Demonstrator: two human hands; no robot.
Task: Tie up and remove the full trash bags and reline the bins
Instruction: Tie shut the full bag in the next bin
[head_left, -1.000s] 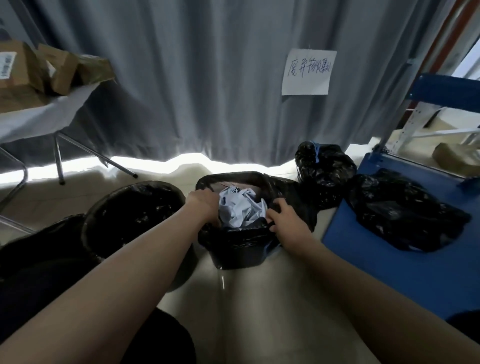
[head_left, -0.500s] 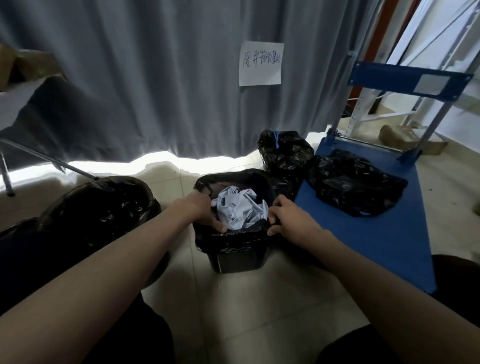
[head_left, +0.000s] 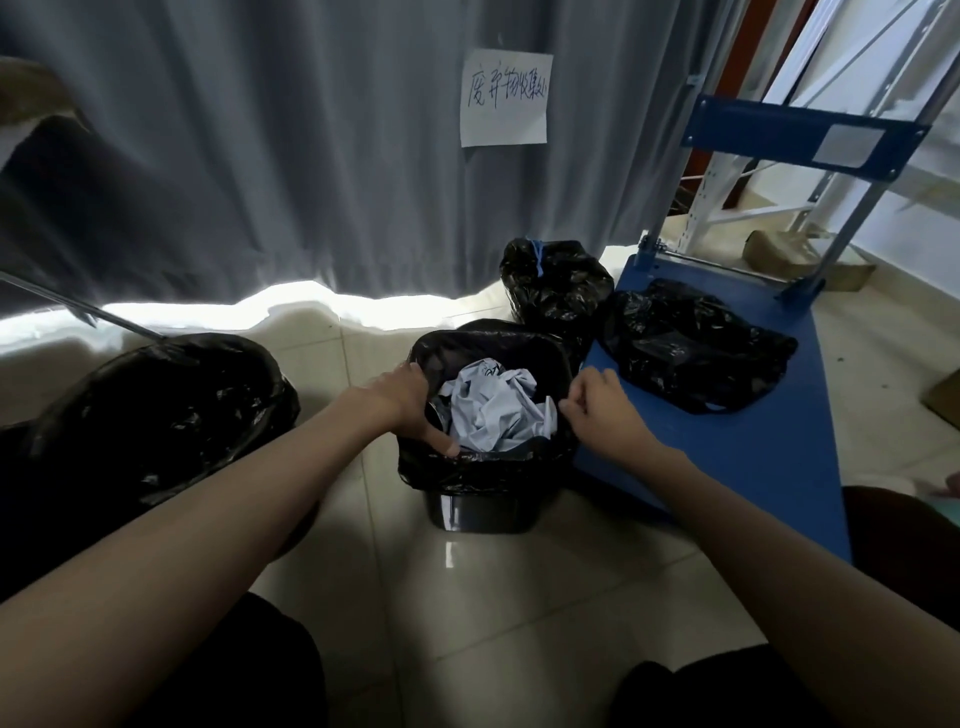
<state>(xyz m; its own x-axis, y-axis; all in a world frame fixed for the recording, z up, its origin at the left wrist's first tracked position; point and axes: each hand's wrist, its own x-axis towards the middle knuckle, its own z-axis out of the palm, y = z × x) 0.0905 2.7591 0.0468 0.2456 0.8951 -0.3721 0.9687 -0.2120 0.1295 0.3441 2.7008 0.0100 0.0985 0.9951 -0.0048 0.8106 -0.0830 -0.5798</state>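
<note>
A small black bin stands on the floor in front of me, lined with a black trash bag folded over its rim. Crumpled white paper fills the bag. My left hand grips the bag's left rim, thumb pointing down toward the near edge. My right hand pinches the bag's right rim with curled fingers. A tied black bag sits behind the bin. Another full black bag lies on the blue cart.
A larger bin with a black liner stands at the left. A grey curtain with a handwritten paper sign hangs behind. The cart's handle rises at the right, with metal shelving and a cardboard box beyond.
The view has swung right and closer. My hands have spread from the paper out to the left and right rims of the bag.
</note>
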